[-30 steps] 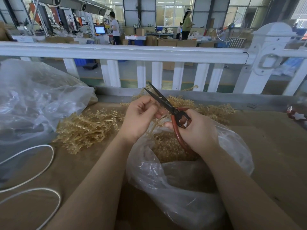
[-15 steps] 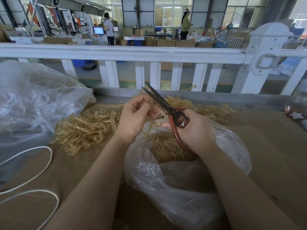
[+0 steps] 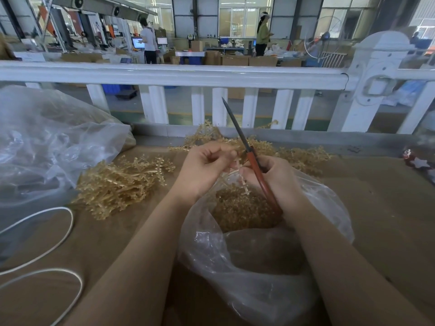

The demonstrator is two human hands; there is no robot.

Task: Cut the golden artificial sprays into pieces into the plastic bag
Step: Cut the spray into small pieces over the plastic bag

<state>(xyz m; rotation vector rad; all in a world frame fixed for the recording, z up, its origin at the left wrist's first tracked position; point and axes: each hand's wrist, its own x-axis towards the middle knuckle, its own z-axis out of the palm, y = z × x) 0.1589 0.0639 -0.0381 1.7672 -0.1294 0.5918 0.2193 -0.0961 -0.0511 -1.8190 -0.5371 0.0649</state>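
Note:
My right hand (image 3: 275, 177) grips red-handled scissors (image 3: 253, 161) whose dark blades are closed and point up and away. My left hand (image 3: 204, 170) pinches a thin golden spray stem (image 3: 237, 171) right beside the scissors, over the mouth of a clear plastic bag (image 3: 259, 274). Cut golden pieces (image 3: 240, 210) fill the bag's bottom. A heap of uncut golden sprays (image 3: 120, 184) lies on the table to the left, and more golden sprays (image 3: 299, 158) lie behind my hands.
A large crumpled clear bag (image 3: 51, 147) sits at the far left. White cord loops (image 3: 47, 250) lie at the front left. A white railing (image 3: 188, 76) borders the brown table's (image 3: 388, 208) far edge. A small red ornament (image 3: 416, 160) is at the right.
The scissor blades, open before, have closed and swung upright. My hands have drawn a bit closer together over the bag.

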